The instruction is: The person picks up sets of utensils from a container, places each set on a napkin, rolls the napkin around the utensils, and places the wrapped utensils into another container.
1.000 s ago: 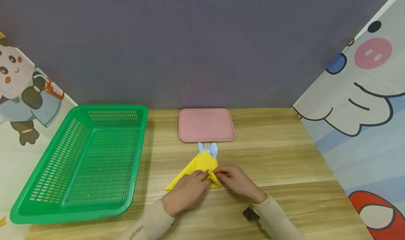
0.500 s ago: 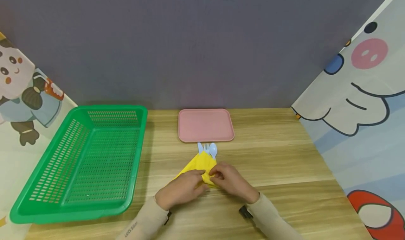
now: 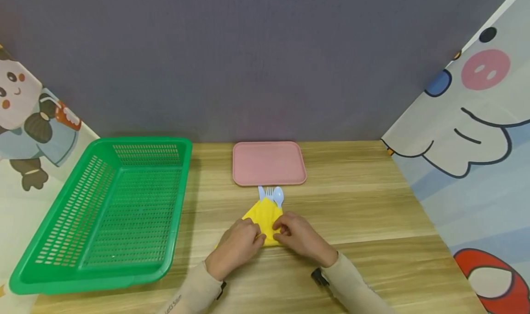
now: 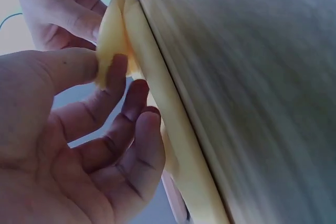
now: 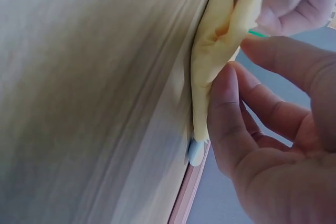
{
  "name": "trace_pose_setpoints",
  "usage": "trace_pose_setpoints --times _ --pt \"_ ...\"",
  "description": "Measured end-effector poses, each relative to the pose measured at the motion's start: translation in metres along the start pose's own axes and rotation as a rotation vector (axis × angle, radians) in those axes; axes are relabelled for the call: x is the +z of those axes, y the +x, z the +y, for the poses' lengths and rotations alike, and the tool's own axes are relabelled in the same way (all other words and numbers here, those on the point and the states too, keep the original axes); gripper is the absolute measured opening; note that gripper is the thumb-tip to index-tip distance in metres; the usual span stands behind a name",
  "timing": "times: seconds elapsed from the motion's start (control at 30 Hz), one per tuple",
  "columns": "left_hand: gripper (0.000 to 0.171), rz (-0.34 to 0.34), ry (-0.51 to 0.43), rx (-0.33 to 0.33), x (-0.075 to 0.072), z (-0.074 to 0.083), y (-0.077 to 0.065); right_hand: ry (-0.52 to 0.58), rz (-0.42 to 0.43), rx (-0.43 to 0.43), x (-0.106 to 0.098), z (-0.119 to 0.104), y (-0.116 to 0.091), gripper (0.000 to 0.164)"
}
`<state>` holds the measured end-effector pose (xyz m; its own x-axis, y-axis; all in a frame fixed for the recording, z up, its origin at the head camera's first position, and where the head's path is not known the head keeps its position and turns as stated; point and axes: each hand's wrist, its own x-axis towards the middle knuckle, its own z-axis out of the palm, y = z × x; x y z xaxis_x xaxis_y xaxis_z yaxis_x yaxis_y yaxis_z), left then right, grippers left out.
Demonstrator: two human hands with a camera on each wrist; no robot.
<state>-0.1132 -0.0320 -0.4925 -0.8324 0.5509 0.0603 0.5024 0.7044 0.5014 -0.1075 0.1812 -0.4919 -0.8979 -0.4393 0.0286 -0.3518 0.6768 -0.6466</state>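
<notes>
A yellow napkin (image 3: pixel 266 216) lies folded in front of the person. From its far end stick out the tips of a light blue knife (image 3: pixel 261 193), fork (image 3: pixel 270 194) and spoon (image 3: pixel 279 196); their handles are hidden inside. At the napkin's left side the left hand (image 3: pixel 239 244) pinches a raised edge between thumb and forefinger, as the left wrist view shows. The right hand (image 3: pixel 303 238) holds the folded right side, thumb and fingertips curled at the fold (image 5: pixel 247 11) in the right wrist view.
Just beyond the cutlery is a pink tray (image 3: pixel 269 164). A large green plastic basket (image 3: pixel 179 212) stands to the left on the wooden table (image 3: pixel 360 189). A grey panel (image 3: pixel 265 65) rises at the back, with printed cartoon walls on both sides.
The left hand has moved left, from the napkin's middle to its left side, and its fingers now curl there. The right flap, raised earlier, is down under the right fingers.
</notes>
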Motion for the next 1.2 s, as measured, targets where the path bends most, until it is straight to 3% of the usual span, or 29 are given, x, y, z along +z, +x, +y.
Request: trace_pose_setpoints --times 0.13,0.23,0.37,0.63,0.83,1.03,1.2 --pt "0.034 -0.02 0.05 -0.02 0.0016 0.0015 -0.0039 -0.015 0.004 -0.002 0.0 -0.0001 0.0005 0.015" --pt "0.03 -0.019 0.067 0.004 0.0028 0.0021 -0.0056 -0.021 0.004 -0.021 -0.0003 -0.0007 0.001 0.018" --pt "0.026 -0.028 0.051 0.024 0.0031 0.0023 -0.0048 -0.03 -0.008 -0.023 -0.0014 -0.0018 0.001 0.022" --pt "0.023 -0.079 0.033 -0.013 0.0031 0.0028 -0.0023 -0.064 -0.016 -0.033 -0.0005 -0.0038 0.0002 0.019" --pt "0.02 -0.083 0.018 -0.031 0.0037 0.0031 -0.0014 -0.154 -0.009 -0.163 0.0039 -0.0035 0.0016 0.007" --pt "0.019 -0.098 0.036 -0.037 0.006 0.0027 0.0017 -0.195 -0.003 -0.323 0.0048 -0.0037 0.0026 0.014" --pt "0.018 -0.124 0.046 -0.029 0.0048 0.0027 0.0043 -0.27 -0.02 -0.403 0.0066 -0.0062 0.0059 0.02"
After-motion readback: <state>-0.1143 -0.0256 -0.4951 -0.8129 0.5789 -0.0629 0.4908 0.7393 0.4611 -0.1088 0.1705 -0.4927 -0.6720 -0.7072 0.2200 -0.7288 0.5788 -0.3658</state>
